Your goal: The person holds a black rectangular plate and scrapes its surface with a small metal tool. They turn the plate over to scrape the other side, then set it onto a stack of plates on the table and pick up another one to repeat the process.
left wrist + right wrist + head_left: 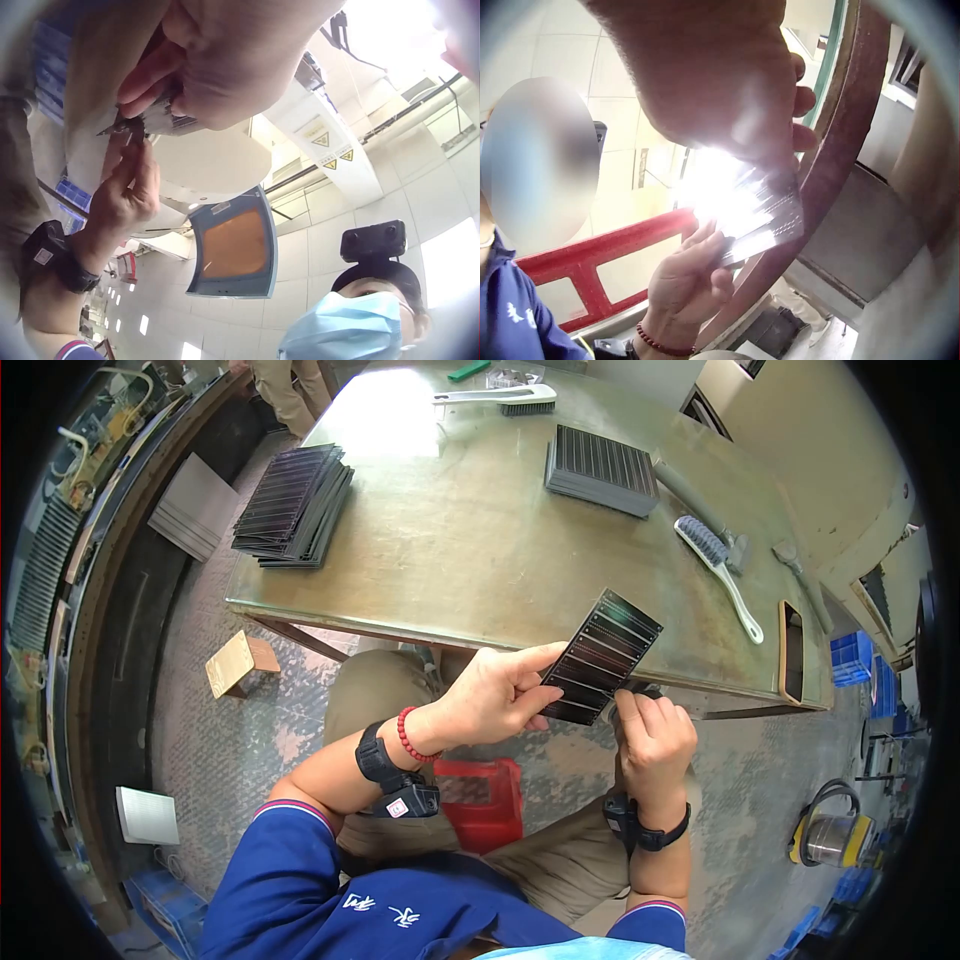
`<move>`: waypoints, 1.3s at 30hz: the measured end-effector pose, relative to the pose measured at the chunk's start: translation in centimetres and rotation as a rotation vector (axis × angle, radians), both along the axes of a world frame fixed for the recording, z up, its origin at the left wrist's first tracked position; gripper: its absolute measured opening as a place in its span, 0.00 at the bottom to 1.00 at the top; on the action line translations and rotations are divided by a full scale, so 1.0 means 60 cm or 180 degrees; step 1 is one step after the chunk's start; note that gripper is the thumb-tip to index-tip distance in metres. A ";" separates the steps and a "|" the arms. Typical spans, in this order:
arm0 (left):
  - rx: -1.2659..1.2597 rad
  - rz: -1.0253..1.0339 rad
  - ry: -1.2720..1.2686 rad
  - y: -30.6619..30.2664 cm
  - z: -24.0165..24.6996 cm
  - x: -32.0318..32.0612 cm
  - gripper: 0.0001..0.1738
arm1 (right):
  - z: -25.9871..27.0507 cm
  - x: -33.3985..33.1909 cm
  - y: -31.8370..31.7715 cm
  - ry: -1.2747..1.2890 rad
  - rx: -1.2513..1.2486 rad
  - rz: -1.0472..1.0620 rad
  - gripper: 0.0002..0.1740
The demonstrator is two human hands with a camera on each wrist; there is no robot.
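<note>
In the head view my left hand (495,695) holds a thin black striped panel (607,655) by its left side, thumb on its face, tilted above the table's front edge. Small holes line its edge. My right hand (655,745) is at the lower right corner, fingers curled around a small dark object (135,137); I cannot tell its kind. In the right wrist view strong glare covers part of the panel (769,225). A loose stack of similar panels (290,505) lies at the table's left, and a neater stack (600,468) at the back right.
On the table (430,560) lie a white-handled brush (490,397) at the back, another brush (715,560) at right, and a phone (791,650) near the right front corner. A red stool (485,800) is beneath me, and a wooden stool (240,660) stands left.
</note>
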State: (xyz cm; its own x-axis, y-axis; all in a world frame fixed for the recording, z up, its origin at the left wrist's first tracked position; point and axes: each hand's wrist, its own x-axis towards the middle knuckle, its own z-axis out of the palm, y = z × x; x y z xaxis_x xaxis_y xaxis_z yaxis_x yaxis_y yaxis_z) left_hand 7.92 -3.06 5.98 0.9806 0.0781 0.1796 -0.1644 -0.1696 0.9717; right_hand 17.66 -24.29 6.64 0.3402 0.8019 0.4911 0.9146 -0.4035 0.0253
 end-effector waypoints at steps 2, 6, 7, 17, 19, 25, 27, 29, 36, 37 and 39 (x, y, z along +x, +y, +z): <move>-0.0309 -0.0059 0.0393 0.005 0.011 0.000 0.29 | 0.007 0.000 -0.003 -0.0068 0.0176 0.0063 0.19; -0.0854 -0.0018 0.0625 0.006 0.011 0.003 0.28 | 0.020 0.001 -0.005 -0.0151 0.0432 0.0249 0.19; -0.0801 -0.0063 0.0620 0.008 0.010 0.003 0.28 | 0.022 -0.001 -0.004 -0.0177 0.0482 0.0358 0.20; -0.0626 -0.0161 0.0558 0.002 0.005 0.005 0.27 | 0.024 -0.004 0.000 -0.0305 0.0433 0.0450 0.20; -0.0600 -0.0164 0.0537 0.000 0.004 0.005 0.27 | 0.023 -0.005 0.001 -0.0290 0.0406 0.0448 0.20; -0.0530 -0.0163 0.0475 -0.003 0.001 0.006 0.28 | 0.021 -0.005 0.005 -0.0302 0.0336 0.0438 0.21; -0.0507 -0.0157 0.0468 -0.003 0.003 0.005 0.28 | 0.021 -0.006 0.006 -0.0290 0.0317 0.0425 0.21; -0.0478 -0.0178 0.0487 -0.003 0.006 0.004 0.28 | 0.022 -0.006 0.007 -0.0275 0.0301 0.0399 0.21; -0.0473 -0.0144 0.0435 -0.002 0.004 0.003 0.28 | 0.016 -0.001 0.004 -0.0272 0.0339 0.0369 0.20; -0.0496 -0.0167 0.0438 -0.001 0.004 0.003 0.29 | 0.016 0.000 0.004 -0.0239 0.0330 0.0358 0.20; -0.0517 -0.0190 0.0435 -0.001 0.004 0.002 0.29 | 0.015 0.001 0.003 -0.0213 0.0324 0.0347 0.20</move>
State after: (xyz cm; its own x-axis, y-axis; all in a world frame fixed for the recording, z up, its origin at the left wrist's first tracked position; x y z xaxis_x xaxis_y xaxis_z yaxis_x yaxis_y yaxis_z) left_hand 8.06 -3.09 6.21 0.9988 0.0361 0.0344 -0.0343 -0.0030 0.9994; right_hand 17.74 -24.10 7.55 0.2179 0.7772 0.5903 0.9507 -0.3057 0.0516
